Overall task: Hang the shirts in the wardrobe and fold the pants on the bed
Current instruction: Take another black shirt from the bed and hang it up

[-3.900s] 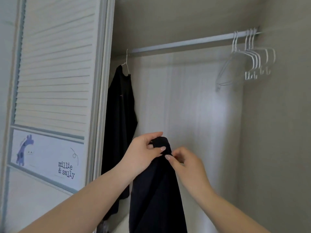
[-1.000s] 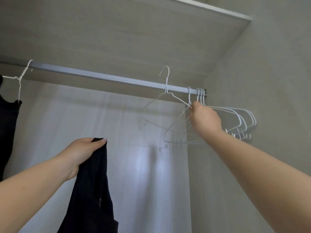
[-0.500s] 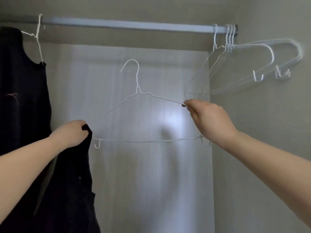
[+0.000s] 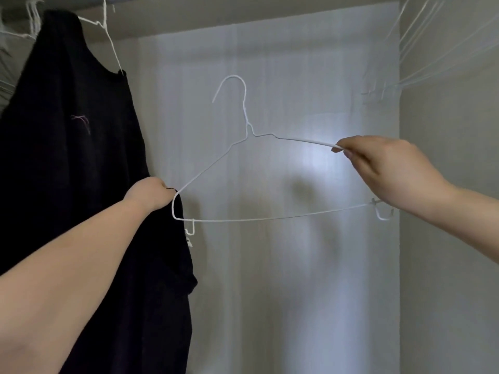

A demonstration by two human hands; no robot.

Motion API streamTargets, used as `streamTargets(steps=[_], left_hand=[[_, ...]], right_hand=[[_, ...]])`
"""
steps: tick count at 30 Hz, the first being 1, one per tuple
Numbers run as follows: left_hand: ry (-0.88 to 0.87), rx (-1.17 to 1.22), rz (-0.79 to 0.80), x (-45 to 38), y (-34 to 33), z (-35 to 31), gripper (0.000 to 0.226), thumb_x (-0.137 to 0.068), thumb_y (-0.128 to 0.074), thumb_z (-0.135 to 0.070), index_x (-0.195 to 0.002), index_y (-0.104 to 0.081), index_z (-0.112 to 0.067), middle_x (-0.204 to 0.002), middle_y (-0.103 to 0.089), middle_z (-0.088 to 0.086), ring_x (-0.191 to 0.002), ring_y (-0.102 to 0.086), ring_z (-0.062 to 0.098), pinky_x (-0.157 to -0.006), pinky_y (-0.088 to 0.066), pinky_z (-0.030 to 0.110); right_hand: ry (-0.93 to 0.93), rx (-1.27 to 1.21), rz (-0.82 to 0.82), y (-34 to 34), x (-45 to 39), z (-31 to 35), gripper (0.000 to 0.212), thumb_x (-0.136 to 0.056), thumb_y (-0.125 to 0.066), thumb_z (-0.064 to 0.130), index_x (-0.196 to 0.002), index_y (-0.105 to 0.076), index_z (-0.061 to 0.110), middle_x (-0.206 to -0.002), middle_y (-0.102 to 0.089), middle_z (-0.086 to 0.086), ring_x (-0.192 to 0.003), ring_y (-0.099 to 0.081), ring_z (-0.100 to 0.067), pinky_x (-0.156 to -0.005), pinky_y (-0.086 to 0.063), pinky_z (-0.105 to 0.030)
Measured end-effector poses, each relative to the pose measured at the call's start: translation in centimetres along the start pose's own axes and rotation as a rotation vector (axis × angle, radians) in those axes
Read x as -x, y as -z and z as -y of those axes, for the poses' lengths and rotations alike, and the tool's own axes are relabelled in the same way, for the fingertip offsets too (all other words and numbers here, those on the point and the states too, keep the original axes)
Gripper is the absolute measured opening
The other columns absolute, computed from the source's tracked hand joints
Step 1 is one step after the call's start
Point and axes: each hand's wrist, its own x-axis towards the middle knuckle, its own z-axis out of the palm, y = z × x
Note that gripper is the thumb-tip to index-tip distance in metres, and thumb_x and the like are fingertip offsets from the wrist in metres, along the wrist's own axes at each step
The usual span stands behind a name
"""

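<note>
A person's right hand (image 4: 388, 171) pinches the sloping shoulder of a thin white wire hanger (image 4: 247, 168), held free of any rail inside a pale wood-grain wardrobe (image 4: 297, 265), while the left hand (image 4: 152, 194) grasps a limp black shirt (image 4: 151, 306) touching the hanger's left end. One black sleeveless garment (image 4: 73, 109) hangs done at left. Judged from this, the held shirt is not yet threaded on or hung. No pants or bed show. Spare white wire hangers (image 4: 421, 58) crowd the upper right, and the hung garment presses close beside the left hand.
</note>
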Motion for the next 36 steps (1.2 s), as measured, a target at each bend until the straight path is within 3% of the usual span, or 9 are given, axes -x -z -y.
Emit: streamTargets(steps=[5, 9, 14, 20, 25, 28, 30, 33, 36], left_hand=[[0.071, 0.222, 0.043, 0.6, -0.7, -0.4, 0.028, -0.087, -0.058, -0.024, -0.086, -0.067, 0.002, -0.095, -0.065, 0.015, -0.092, -0.061, 0.031, -0.087, -0.048, 0.036], [0.076, 0.428, 0.135, 1.8, -1.2, -3.1, 0.017, -0.083, -0.054, -0.021, -0.080, -0.060, -0.006, -0.086, -0.058, 0.016, -0.080, -0.055, 0.027, -0.074, -0.043, 0.033], [0.099, 0.649, 0.178, 3.4, -1.2, -6.2, 0.005, -0.078, -0.049, -0.016, -0.074, -0.051, -0.014, -0.079, -0.050, 0.011, -0.072, -0.050, 0.023, -0.068, -0.038, 0.032], [0.048, 0.997, 0.260, 5.6, -1.4, -10.9, 0.023, -0.084, -0.045, -0.015, -0.084, -0.067, -0.010, -0.082, -0.060, 0.006, -0.069, -0.055, 0.021, -0.074, -0.047, 0.029], [-0.109, 0.955, 0.333, 6.2, -1.3, -12.8, 0.024, -0.093, -0.055, -0.041, -0.094, -0.064, -0.018, -0.096, -0.057, -0.002, -0.088, -0.055, 0.015, -0.088, -0.048, 0.034], [-0.144, 0.852, 0.246, 5.8, -2.0, -13.1, 0.038, -0.085, -0.060, -0.056, -0.087, -0.063, -0.018, -0.103, -0.057, -0.002, -0.099, -0.054, 0.018, -0.092, -0.049, 0.039], [-0.158, 0.847, 0.193, 5.7, -2.5, -13.2, 0.037, -0.085, -0.063, -0.053, -0.081, -0.061, -0.016, -0.095, -0.057, -0.004, -0.093, -0.053, 0.018, -0.086, -0.049, 0.037], [-0.188, 0.825, 0.164, 5.8, -2.8, -13.3, 0.037, -0.084, -0.064, -0.052, -0.081, -0.060, -0.015, -0.086, -0.054, -0.001, -0.079, -0.049, 0.018, -0.072, -0.044, 0.032], [-0.221, 0.803, 0.152, 6.2, -3.0, -13.9, 0.039, -0.086, -0.062, -0.052, -0.086, -0.061, -0.014, -0.094, -0.054, 0.001, -0.077, -0.048, 0.016, -0.070, -0.042, 0.030]], right_hand=[[0.031, -0.012, 0.006, -0.6, 0.1, 0.7, 0.029, -0.099, -0.040, 0.021, -0.116, -0.063, 0.022, -0.100, -0.068, -0.005, -0.091, -0.059, -0.032, -0.070, -0.045, -0.037], [0.016, -0.036, 0.029, -1.8, 0.5, 1.3, 0.028, -0.099, -0.040, 0.021, -0.116, -0.062, 0.022, -0.099, -0.068, -0.003, -0.088, -0.059, -0.030, -0.069, -0.045, -0.037], [-0.049, -0.074, 0.029, -2.7, 1.3, 1.1, 0.028, -0.100, -0.040, 0.021, -0.117, -0.062, 0.021, -0.081, -0.057, 0.009, -0.060, -0.042, -0.013, -0.056, -0.028, -0.032], [-0.063, -0.107, 0.064, -4.0, 2.5, 1.4, 0.029, -0.100, -0.040, 0.021, -0.121, -0.060, 0.021, -0.070, -0.041, 0.018, -0.053, -0.035, 0.001, -0.054, -0.024, -0.009], [-0.070, -0.125, 0.075, -4.5, 3.3, 0.6, 0.029, -0.100, -0.041, 0.018, -0.120, -0.061, 0.020, -0.069, -0.046, 0.016, -0.059, -0.045, -0.005, -0.056, -0.035, -0.023], [0.213, 0.107, -0.114, -4.5, 3.7, 0.7, 0.036, -0.088, -0.047, 0.014, -0.119, -0.063, 0.009, -0.104, -0.063, -0.010, -0.089, -0.059, -0.034, -0.071, -0.043, -0.037], [0.464, 0.208, -0.142, -4.3, 4.2, 1.4, 0.044, -0.078, -0.054, 0.009, -0.120, -0.061, 0.003, -0.122, -0.061, -0.015, -0.100, -0.058, -0.035, -0.074, -0.043, -0.040], [0.755, 0.349, 0.014, -5.4, 6.4, 3.7, 0.037, -0.076, -0.047, 0.006, -0.108, -0.067, 0.005, -0.109, -0.066, -0.009, -0.092, -0.060, -0.029, -0.070, -0.044, -0.036], [0.610, 0.260, 0.292, -8.3, 8.9, 5.8, 0.031, -0.080, -0.046, 0.020, -0.099, -0.069, 0.012, -0.088, -0.064, 0.000, -0.076, -0.059, -0.023, -0.063, -0.044, -0.033]])
